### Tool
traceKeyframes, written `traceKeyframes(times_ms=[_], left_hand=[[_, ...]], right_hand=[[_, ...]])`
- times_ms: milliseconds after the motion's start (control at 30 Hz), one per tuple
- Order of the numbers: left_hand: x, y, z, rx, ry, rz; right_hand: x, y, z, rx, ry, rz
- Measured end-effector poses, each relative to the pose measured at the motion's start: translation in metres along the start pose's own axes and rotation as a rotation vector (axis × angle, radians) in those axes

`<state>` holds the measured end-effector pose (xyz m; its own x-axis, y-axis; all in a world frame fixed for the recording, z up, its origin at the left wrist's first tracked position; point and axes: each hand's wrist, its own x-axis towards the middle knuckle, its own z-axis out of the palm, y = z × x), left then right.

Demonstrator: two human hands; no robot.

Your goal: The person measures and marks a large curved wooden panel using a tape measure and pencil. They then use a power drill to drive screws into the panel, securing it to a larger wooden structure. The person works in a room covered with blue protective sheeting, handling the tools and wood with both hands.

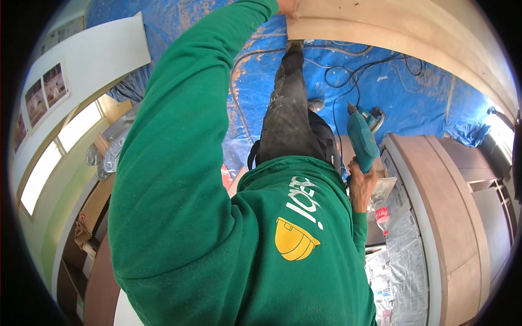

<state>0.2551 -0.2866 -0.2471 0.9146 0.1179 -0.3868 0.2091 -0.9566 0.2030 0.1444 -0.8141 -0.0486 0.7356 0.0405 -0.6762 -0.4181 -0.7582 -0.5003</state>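
Note:
My left arm, in a green sleeve, reaches up and forward. My left hand (pixel 286 6) rests at the near end of a long pale wooden board (pixel 380 24) that arcs across the top of the view. Only a sliver of that hand shows at the frame's edge, so its grip is unclear. My right hand (pixel 360 186) hangs low at my right side, closed round the handle of a teal power drill (pixel 361 137) whose nose points away from me. My dark trouser leg (pixel 288 114) stands on the blue tarpaulin (pixel 380 92).
Black cables (pixel 348 76) loop over the tarpaulin. A brown wooden cabinet (pixel 451 217) stands at the right, with a red-labelled plastic bottle (pixel 382 215) and plastic-wrapped sheets beside it. At the left are a white panel (pixel 92 60), metal brackets (pixel 109 155) and stacked timber.

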Motion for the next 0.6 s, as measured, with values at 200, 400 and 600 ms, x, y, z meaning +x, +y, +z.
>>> traceKeyframes(times_ms=[200, 400, 600], left_hand=[[-0.005, 0.002, -0.004, 0.006, 0.004, 0.016], [0.001, 0.002, 0.006, 0.233, 0.111, 0.152], [0.004, -0.006, 0.023, 0.220, 0.070, 0.089]], right_hand=[[0.003, -0.002, -0.002, -0.015, -0.004, 0.004], [0.000, -0.027, -0.003, 0.018, 0.001, 0.011], [0.003, -0.048, -0.012, 0.129, -0.030, -0.044]])
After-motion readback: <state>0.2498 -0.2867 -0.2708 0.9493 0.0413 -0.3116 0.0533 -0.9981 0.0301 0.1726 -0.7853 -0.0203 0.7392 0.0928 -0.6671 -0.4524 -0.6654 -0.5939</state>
